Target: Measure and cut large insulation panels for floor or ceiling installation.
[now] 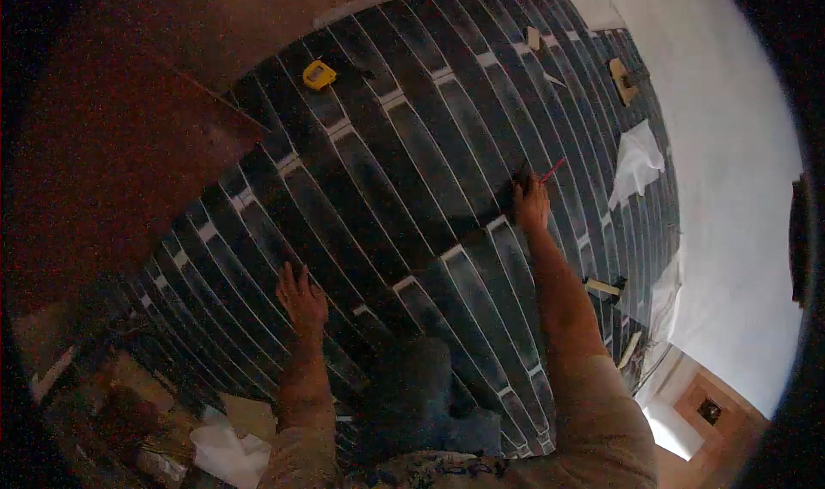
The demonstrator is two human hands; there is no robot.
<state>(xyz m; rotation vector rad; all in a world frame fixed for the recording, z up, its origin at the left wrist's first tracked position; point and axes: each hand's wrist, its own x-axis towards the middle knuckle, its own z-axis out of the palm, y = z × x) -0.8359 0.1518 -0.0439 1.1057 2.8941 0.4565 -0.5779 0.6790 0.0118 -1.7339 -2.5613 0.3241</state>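
Note:
Beneath both hands spread dark sheets with long pale lines and short light bars, resembling heating film point(404, 154). My left hand point(302, 298) rests on the left part of the film with its fingers apart and holds nothing. My right hand point(533, 204) reaches farther out, fingers closed low against the film beside a dark patch. A thin red stick-like thing point(553, 169) juts out just past its fingers. Whether the hand grips it, or something darker under the fingertips, is hard to see. My bent knee point(417, 373) is on the film between my arms.
A yellow tape measure point(318, 75) lies at far left. White crumpled sheet point(638, 162) and a tan block point(620, 82) lie to the right; a pale-handled tool point(604, 287) is nearer. Reddish-brown floor point(129, 162) borders the left, a white wall point(730, 145) the right. Scraps point(228, 446) lie near left.

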